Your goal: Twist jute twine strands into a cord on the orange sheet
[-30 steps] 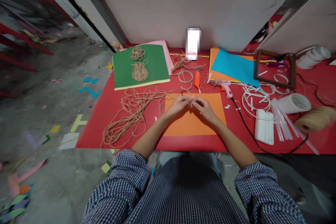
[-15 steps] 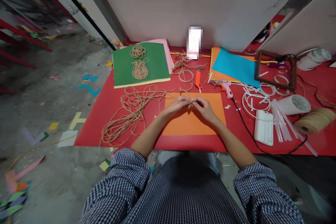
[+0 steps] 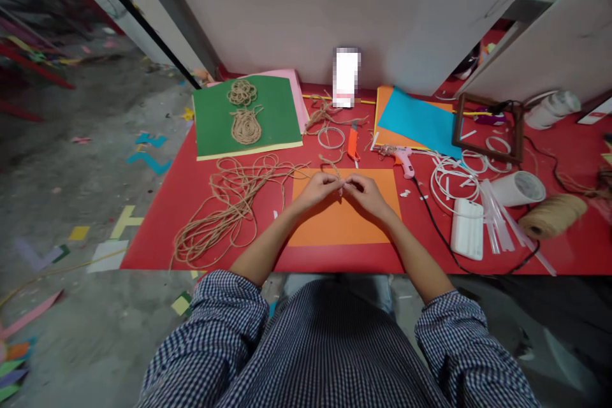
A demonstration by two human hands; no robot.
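Over an orange sheet of paper [image 3: 344, 229], my left hand [image 3: 322, 188] and my right hand [image 3: 366, 192] meet fingertip to fingertip. Both are closed in a pinch on a short end of jute twine [image 3: 333, 162], which runs up from between the fingers onto the red table. The exact tip is mostly hidden by my fingers. Left of my left hand lies a loose, tangled heap of the same twine [image 3: 229, 204]. Two coiled twine shapes, a looped one [image 3: 242, 93] and a spiral one [image 3: 246, 127], rest on a green sheet [image 3: 282, 108].
An orange cutter [image 3: 352, 142], a white ring [image 3: 331, 138] and a bright phone [image 3: 346, 76] are beyond my hands. To the right are a pink glue gun [image 3: 404, 159] with its cord, white tubing [image 3: 442, 188], glue sticks [image 3: 497, 223], a twine spool [image 3: 554, 215] and a brown frame [image 3: 459, 121].
The whole view has shifted slightly, so the table appears farther left. My hands stay pinched together over the orange sheet, with only small finger movement.
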